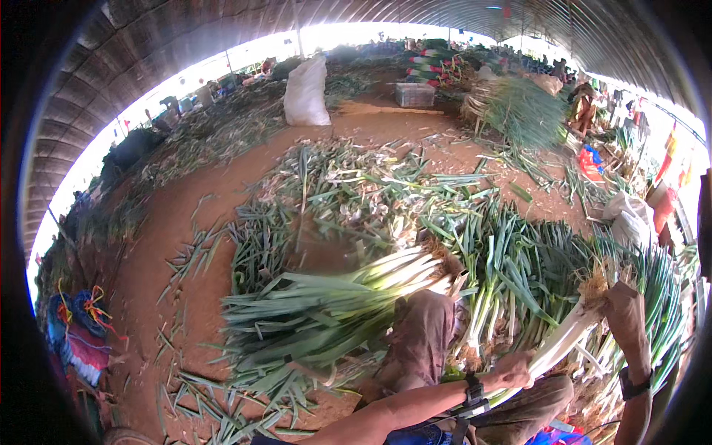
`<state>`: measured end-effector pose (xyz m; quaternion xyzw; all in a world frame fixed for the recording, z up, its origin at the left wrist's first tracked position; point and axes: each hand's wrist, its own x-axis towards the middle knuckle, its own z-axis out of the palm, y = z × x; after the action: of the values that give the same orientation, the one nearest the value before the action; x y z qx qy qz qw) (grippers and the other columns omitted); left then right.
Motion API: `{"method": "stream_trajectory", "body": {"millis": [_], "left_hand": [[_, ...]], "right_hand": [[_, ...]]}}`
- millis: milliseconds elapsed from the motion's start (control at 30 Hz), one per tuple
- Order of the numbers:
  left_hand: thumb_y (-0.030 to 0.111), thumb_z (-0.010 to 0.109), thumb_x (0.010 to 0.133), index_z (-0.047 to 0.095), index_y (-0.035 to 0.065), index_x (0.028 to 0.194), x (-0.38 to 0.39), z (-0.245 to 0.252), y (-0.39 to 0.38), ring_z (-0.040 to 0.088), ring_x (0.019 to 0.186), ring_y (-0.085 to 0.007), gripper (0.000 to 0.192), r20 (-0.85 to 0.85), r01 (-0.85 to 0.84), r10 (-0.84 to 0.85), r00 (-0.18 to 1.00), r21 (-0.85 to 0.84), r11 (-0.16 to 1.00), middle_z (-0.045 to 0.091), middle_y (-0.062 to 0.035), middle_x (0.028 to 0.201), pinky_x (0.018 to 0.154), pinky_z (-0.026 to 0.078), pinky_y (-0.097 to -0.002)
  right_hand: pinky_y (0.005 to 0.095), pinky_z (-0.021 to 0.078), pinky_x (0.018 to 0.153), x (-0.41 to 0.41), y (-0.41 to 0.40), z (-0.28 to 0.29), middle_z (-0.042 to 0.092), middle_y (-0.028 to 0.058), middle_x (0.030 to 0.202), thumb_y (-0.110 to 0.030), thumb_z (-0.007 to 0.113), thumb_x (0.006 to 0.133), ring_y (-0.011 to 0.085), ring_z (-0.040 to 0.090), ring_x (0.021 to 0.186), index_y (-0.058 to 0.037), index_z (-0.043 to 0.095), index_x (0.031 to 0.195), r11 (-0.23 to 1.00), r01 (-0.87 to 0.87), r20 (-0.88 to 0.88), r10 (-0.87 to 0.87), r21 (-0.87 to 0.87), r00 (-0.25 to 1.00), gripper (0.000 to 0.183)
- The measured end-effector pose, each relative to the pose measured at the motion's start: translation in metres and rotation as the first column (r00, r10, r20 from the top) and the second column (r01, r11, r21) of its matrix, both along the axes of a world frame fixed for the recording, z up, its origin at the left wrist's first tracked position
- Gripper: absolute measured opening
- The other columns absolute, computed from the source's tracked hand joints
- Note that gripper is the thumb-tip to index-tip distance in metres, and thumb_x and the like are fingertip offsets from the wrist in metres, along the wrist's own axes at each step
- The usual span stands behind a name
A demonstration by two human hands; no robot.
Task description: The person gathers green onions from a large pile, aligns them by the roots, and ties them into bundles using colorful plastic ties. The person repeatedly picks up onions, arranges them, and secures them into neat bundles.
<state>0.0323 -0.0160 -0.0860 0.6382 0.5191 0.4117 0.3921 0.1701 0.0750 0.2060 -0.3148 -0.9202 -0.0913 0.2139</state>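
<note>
A bunch of long green onions lies slanting over my lap, white stems towards the upper right. My left hand is closed around its stems. At the bunch's root end, my right hand is against the tangled roots; its fingers are partly hidden. Left of my raised knee lies a larger pile of green onions, leaves pointing left and white stems right. More green onions stand or lean in a dense row beyond my hands.
Trimmed leaves and peelings litter the soil ahead. A white sack, a grey crate and a stacked onion heap stand farther off. A white bag is at right. A person is at the far right.
</note>
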Motion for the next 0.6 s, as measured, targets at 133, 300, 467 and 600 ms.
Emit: {"method": "stream_trajectory", "body": {"millis": [133,300,467,600], "left_hand": [[0.016,0.075,0.071,0.066,0.0067,0.116,0.007,0.029,-0.005,0.071,0.079,-0.0323,0.046,-0.018,0.047,-0.048,0.999,-0.084,0.995,0.074,-0.0168,0.094,0.073,0.056,-0.0447],[0.019,0.081,0.061,0.070,0.0056,0.118,-0.001,0.026,-0.014,0.071,0.086,-0.0284,0.060,0.111,0.129,-0.112,0.987,-0.162,0.978,0.074,-0.0135,0.094,0.078,0.057,-0.0394],[0.010,0.086,0.064,0.063,0.0054,0.130,-0.019,0.070,-0.017,0.073,0.100,-0.0282,0.070,0.130,0.138,-0.124,0.984,-0.102,0.985,0.074,-0.0185,0.113,0.091,0.058,-0.0393],[0.007,0.081,0.070,0.064,0.0056,0.126,-0.045,0.119,-0.010,0.075,0.088,-0.0303,0.058,0.268,0.005,-0.027,0.963,0.082,0.997,0.076,-0.0172,0.103,0.086,0.062,-0.0426]], "right_hand": [[0.0353,0.0456,0.058,0.036,0.029,-0.015,0.056,0.0086,0.068,-0.002,0.072,0.084,0.0176,0.058,0.062,0.0014,0.064,0.075,0.985,0.162,-0.276,-0.172,-0.060,0.946,0.012],[0.0283,0.0403,0.055,0.114,0.119,-0.021,0.059,0.0010,0.067,-0.016,0.062,0.097,0.0064,0.052,0.061,-0.0044,0.065,0.079,0.913,0.236,-0.498,-0.383,-0.334,0.778,0.022],[0.0287,0.0431,0.063,0.212,0.138,-0.001,0.060,0.0032,0.082,-0.013,0.066,0.095,0.0083,0.055,0.071,-0.0045,0.063,0.094,0.835,0.495,-0.463,-0.547,-0.240,0.697,0.009],[0.0291,0.0454,0.069,0.297,0.152,-0.021,0.060,0.0051,0.094,-0.010,0.069,0.093,0.0099,0.057,0.080,-0.0047,0.061,0.106,0.763,0.595,-0.441,-0.639,-0.253,0.631,0.016]]}}
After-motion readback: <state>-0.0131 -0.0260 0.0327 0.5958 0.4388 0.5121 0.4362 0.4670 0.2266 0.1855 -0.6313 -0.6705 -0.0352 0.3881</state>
